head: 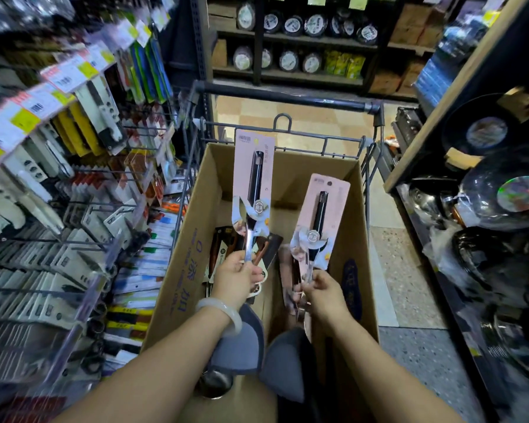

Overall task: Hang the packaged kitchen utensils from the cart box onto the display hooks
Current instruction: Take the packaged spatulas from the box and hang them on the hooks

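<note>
My left hand (pixel 237 274) grips the metal shaft of a packaged utensil (pixel 252 178) with a pink card and black handle, held upright over the cardboard box (pixel 193 239). In my right hand (pixel 322 293) is a second, matching packaged utensil (pixel 319 215), tilted slightly right. Both grey spatula-like heads hang below my wrists. The box sits in the wire cart (pixel 287 100) and holds more packaged utensils (pixel 226 242). Display hooks (pixel 104 172) with hanging packaged goods fill the rack on my left.
Shelves with pans and lids (pixel 495 190) stand on the right. A far shelf (pixel 303 41) holds round packaged items. The tiled aisle floor (pixel 409 270) runs between the cart and the right shelves. A white bracelet (pixel 223 312) is on my left wrist.
</note>
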{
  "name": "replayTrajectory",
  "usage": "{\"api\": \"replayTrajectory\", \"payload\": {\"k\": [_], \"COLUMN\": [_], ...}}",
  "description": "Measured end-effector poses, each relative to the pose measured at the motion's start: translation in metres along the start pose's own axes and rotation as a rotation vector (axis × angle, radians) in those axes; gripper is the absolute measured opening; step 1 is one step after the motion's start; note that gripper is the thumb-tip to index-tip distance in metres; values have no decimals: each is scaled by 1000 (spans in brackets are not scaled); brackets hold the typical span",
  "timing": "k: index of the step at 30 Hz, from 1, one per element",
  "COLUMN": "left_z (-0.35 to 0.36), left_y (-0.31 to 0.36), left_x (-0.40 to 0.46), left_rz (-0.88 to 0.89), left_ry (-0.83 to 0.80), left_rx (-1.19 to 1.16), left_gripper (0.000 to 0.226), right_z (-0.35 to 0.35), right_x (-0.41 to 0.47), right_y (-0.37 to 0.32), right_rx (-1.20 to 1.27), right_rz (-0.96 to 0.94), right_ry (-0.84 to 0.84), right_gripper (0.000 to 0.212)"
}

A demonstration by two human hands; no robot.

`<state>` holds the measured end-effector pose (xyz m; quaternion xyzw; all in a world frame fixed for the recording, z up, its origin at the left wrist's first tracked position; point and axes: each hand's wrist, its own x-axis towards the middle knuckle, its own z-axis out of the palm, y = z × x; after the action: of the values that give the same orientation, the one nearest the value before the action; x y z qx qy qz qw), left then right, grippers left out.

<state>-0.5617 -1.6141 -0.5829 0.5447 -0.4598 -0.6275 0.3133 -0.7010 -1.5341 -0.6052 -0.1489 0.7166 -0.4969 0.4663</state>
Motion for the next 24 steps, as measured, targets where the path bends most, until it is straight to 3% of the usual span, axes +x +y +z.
{"api": "replayTrajectory", "payload": {"k": [5,13,18,24], "left_z": [-7,-39,-61,-104], "left_y": [31,81,91,79], "left_x": [-11,-54,-109,-195], "left_rz": [126,284,383,487], "left_ry": [7,119,244,498], "left_rx": [-25,-118,-149,-215], "left_gripper": [25,27,28,26], "right_z": [12,29,40,77], "right_x": [-21,-62,-102,-164], "right_y": [-52,-109,-123,-117], "right_rx": [-95,-92,-120,-163], "right_rz": [-216,-352,-493,-630], "right_ry": [-152,-366,-517,-787], "right_gripper": [23,14,21,14]}}
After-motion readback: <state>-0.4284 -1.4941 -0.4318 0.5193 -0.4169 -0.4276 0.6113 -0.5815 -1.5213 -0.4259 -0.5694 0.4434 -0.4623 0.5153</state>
